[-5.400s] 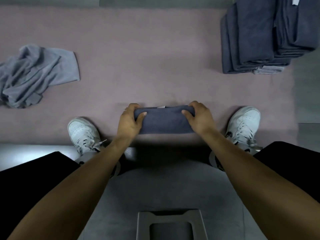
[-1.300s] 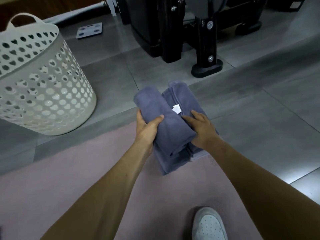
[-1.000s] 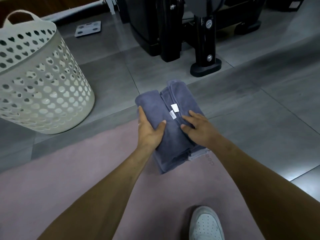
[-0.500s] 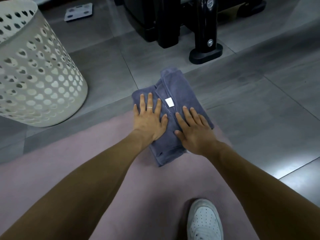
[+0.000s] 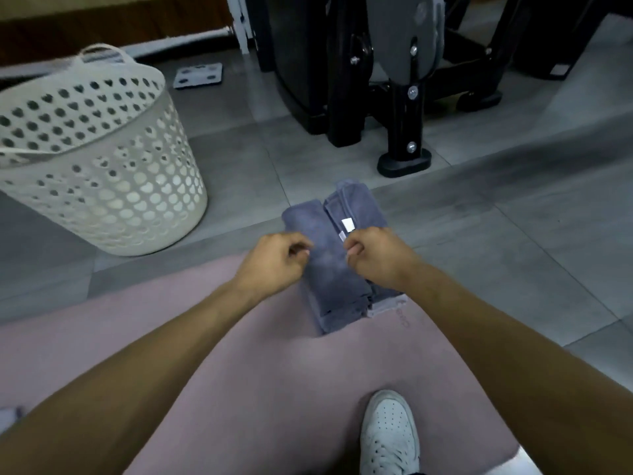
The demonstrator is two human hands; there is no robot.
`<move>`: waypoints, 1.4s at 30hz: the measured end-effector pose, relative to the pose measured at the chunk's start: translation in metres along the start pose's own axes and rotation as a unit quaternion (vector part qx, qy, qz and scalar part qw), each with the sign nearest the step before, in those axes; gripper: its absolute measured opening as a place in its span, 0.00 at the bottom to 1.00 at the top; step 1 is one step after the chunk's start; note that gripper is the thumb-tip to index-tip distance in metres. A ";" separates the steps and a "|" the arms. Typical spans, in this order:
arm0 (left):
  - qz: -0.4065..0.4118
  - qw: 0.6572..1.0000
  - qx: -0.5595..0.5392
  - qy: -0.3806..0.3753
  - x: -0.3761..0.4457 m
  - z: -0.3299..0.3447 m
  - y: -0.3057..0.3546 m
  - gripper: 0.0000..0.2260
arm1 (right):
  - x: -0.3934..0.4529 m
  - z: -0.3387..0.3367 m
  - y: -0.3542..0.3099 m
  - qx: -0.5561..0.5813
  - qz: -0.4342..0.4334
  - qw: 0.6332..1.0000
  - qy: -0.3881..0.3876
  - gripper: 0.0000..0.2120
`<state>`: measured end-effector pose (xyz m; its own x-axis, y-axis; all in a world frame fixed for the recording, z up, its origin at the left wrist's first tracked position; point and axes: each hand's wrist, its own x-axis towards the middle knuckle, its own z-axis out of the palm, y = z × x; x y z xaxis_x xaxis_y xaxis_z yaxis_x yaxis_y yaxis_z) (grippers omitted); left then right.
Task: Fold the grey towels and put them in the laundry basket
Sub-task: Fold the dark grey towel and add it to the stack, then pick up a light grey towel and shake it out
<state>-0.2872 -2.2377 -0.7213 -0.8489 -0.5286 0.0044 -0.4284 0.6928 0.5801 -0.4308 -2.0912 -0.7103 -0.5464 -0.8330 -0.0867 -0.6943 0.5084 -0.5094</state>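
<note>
Grey towels [image 5: 337, 255], folded and stacked, lie on the floor at the far edge of a pink mat [image 5: 267, 365], partly on the mat and partly on the grey floor tiles [image 5: 496, 241]. Stack consists of two side-by-side columns; white labels [image 5: 348, 225] show on top near the seam between them. A paler grey layer sticks out at the near right bottom corner of the stack. Left hand [image 5: 272, 265] is over the left side of the stack, fingers curled inward, thumb tip against the forefinger; nothing is seen in it. Right hand [image 5: 375, 257] is over the right side, fingers likewise curled into a loose fist; whether it pinches the towel fabric or a label cannot be told from this angle. Both forearms bare. Laundry basket [image 5: 102, 173], white plastic with heart-shaped perforations and a loop handle, stands upright on the tiles to the left of the stack, apart from it; its contents are not visible. White sneaker [image 5: 388, 433] rests on the mat, bottom right of centre. Black exercise machine frame [image 5: 402, 108] stands on the tiles beyond the towels. Flat bathroom scale [image 5: 198, 75] lies on the floor behind the basket.
</note>
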 end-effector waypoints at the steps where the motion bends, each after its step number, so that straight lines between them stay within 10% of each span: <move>1: 0.001 1.000 -0.012 -0.010 -0.018 -0.017 0.001 0.10 | -0.005 -0.005 -0.018 -0.004 -0.022 1.000 -0.015 0.09; 13: -0.149 0.987 0.053 -0.033 -0.270 -0.196 -0.066 0.08 | -0.084 0.038 -0.269 -0.013 -0.206 0.965 -0.164 0.11; 28: -0.424 0.905 0.020 0.012 -0.444 -0.138 -0.339 0.06 | -0.130 0.253 -0.401 0.095 -0.168 0.945 -0.266 0.08; 42: -0.300 0.892 0.237 -0.242 -0.402 -0.092 -0.424 0.28 | -0.080 0.335 -0.375 0.057 -0.092 0.943 -0.314 0.04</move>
<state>0.2644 -2.3639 -0.8937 -0.4072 -0.6804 -0.6093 -0.8364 0.5458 -0.0506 0.0304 -2.2884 -0.7990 -0.0111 -0.8884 -0.4590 -0.6759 0.3449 -0.6513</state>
